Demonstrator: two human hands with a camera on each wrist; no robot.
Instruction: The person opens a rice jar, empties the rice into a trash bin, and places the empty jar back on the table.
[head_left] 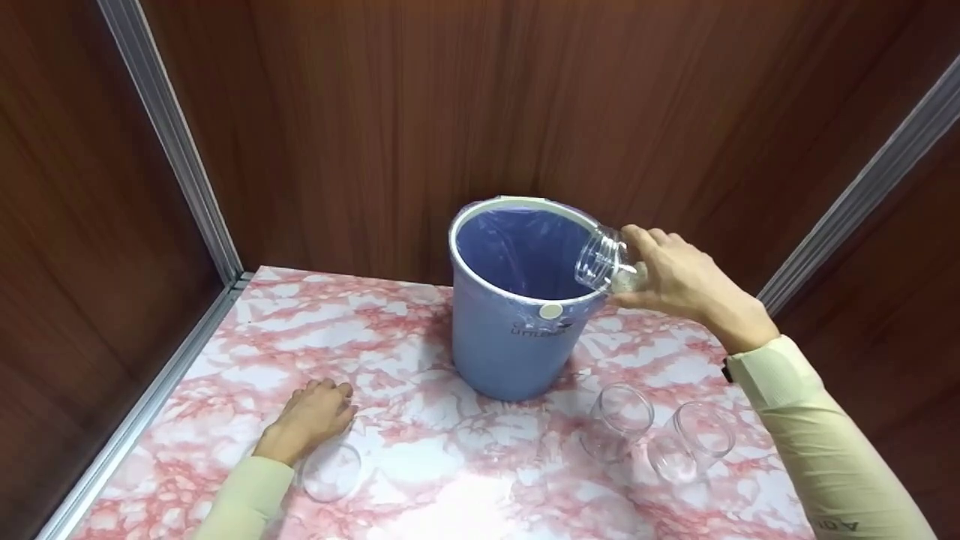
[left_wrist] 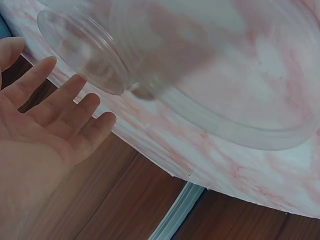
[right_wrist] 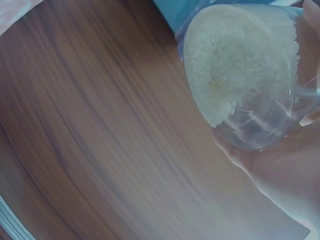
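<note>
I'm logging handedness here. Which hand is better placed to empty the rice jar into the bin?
Right hand: it grips the tilted jar at the bin rim. Left hand rests on the table.

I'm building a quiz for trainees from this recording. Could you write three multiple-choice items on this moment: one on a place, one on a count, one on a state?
1. Where is the mouth of the jar that the right hand holds?
A. At the rim of the blue bin
B. Flat on the table
C. Under the left hand

2. How many clear jars lie on the marble table?
A. One
B. Three
C. Five

3. How is the held jar oriented?
A. Upright
B. Tipped toward the bin
C. Upside down on the table

Answers:
1. A: the head view shows its open mouth at the bin's right rim.
2. B: one by the left hand, two at the right.
3. B: it lies slanted in the fingers, with white grains inside in the right wrist view.
</note>
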